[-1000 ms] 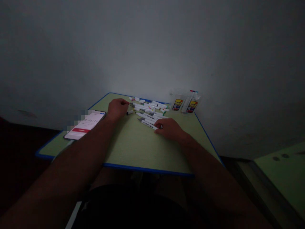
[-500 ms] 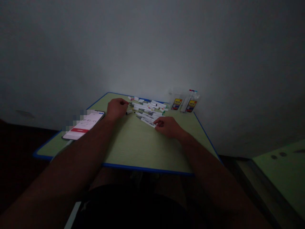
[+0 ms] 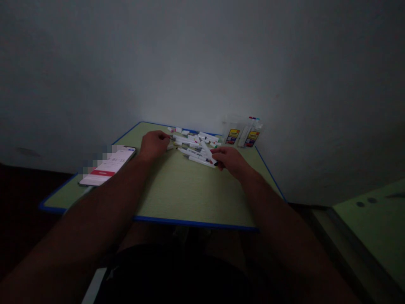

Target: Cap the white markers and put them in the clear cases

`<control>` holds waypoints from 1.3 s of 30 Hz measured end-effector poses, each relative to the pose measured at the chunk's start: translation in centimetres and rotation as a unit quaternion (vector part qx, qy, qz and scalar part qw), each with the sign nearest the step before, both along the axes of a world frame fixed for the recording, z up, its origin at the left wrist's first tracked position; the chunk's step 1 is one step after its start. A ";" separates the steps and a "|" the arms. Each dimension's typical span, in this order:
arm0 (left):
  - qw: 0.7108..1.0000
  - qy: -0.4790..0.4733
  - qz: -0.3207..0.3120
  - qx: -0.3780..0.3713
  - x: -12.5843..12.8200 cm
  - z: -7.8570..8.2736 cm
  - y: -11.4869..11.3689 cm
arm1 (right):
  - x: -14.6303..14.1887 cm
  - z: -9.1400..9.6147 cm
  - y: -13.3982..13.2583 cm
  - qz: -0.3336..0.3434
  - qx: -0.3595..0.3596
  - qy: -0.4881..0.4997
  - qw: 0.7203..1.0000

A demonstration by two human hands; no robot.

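Observation:
Several white markers (image 3: 193, 143) lie in a loose pile at the far middle of a green desk (image 3: 183, 190) with a blue edge. My right hand (image 3: 229, 160) is closed around one white marker (image 3: 208, 153) with a dark tip, lifted slightly off the desk at the pile's near right side. My left hand (image 3: 154, 144) rests curled at the left end of the pile, its fingertips pinched on something small I cannot make out.
A lit phone (image 3: 109, 165) lies on the desk's left side. Two clear marker packs (image 3: 243, 134) with yellow labels stand against the wall at the back right. A second green desk (image 3: 376, 228) shows at the lower right.
My right hand picked one white marker off the desk and drew it up and to the right. My left hand stayed at the pile's left end.

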State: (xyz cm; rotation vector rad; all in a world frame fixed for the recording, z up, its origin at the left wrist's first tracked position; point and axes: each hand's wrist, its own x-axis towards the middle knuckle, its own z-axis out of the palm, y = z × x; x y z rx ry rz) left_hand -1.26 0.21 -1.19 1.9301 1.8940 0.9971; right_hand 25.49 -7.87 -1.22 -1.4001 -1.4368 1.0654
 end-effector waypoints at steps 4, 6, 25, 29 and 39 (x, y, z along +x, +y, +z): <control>1.000 -0.004 -0.010 -0.005 0.4 0.1 -0.5 | 0.0 0.2 0.1 -0.021 -0.007 0.017 1.000; 1.000 0.005 -0.015 0.000 0.6 0.0 -0.8 | 0.0 0.4 0.1 -0.034 -0.006 0.013 0.999; 0.962 0.212 -0.160 0.069 9.2 0.6 4.6 | 1.1 -0.2 1.6 -0.173 0.029 -0.221 0.959; 0.947 0.259 -0.173 0.075 10.7 0.4 6.7 | 1.1 0.0 1.7 -0.180 0.024 -0.231 0.956; 0.936 0.280 -0.213 0.020 12.6 0.0 9.6 | 1.0 0.1 1.5 -0.173 0.025 -0.216 0.961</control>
